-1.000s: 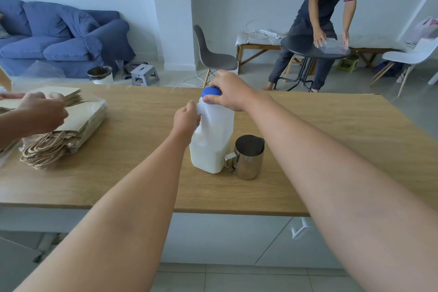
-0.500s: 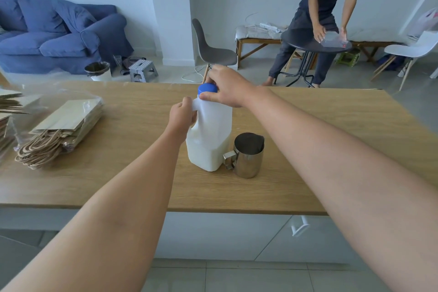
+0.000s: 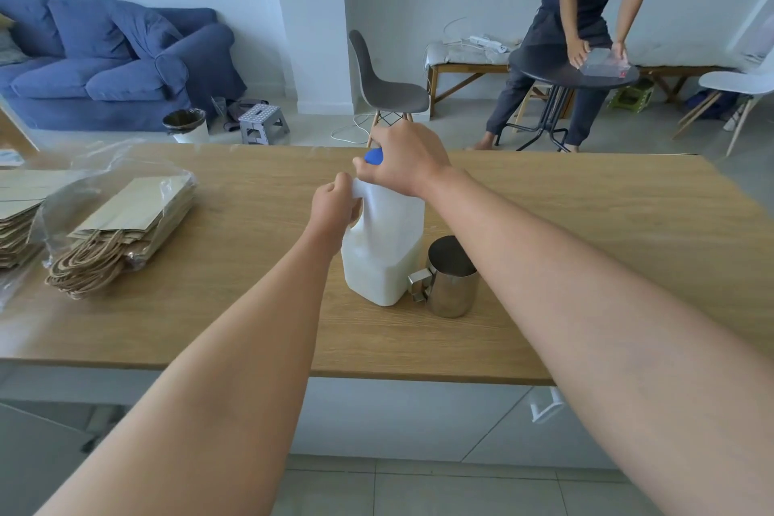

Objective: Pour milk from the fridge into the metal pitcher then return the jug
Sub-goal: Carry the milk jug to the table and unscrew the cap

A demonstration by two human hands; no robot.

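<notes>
The right hand [image 3: 405, 164] is curled over the round blue cap [image 3: 373, 156] of the white plastic milk jug [image 3: 383, 247], while the left hand [image 3: 334, 210] grips the jug's handle. The jug stands upright on the wooden counter [image 3: 586, 222], with the shiny metal pitcher [image 3: 452, 279] just beside it on the right. Brown paper bags in clear plastic [image 3: 121, 226] lie far left.

Blue sofa [image 3: 104, 59] (white walls), grey chair [image 3: 387, 86], tiled floor

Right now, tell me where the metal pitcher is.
In the head view the metal pitcher stands upright on the wooden table, immediately right of the milk jug, its handle toward the jug, under the right forearm.
</notes>
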